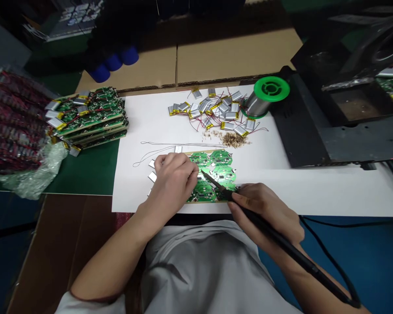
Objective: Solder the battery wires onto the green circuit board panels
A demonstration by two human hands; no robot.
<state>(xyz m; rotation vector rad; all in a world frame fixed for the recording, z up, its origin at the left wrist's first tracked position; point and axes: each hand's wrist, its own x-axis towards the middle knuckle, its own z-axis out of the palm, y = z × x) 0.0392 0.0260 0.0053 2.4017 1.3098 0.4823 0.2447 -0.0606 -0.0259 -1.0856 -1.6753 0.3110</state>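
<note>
A panel of green circuit boards (pixel 223 173) lies on the white sheet in front of me. My right hand (pixel 265 209) grips a black soldering iron (pixel 249 213), its tip touching or just above the middle of the panel. Over the panel's left part, my left hand (pixel 175 179) has its fingers pinched close to the iron's tip; what they hold is hidden. Small silver battery cells (pixel 152 177) stick out past the panel's left side, partly covered by that hand. Thin wire (pixel 183 144) stretches in loops just behind the panel.
Loose battery cells with red leads (pixel 222 109) lie behind the panel, beside brown crumbs (pixel 235 140). A solder spool (pixel 263 98) with green ends stands near a black metal stand (pixel 301 126). Stacked circuit boards (pixel 94 113) and a bundle with red wires (pixel 16 131) are at left.
</note>
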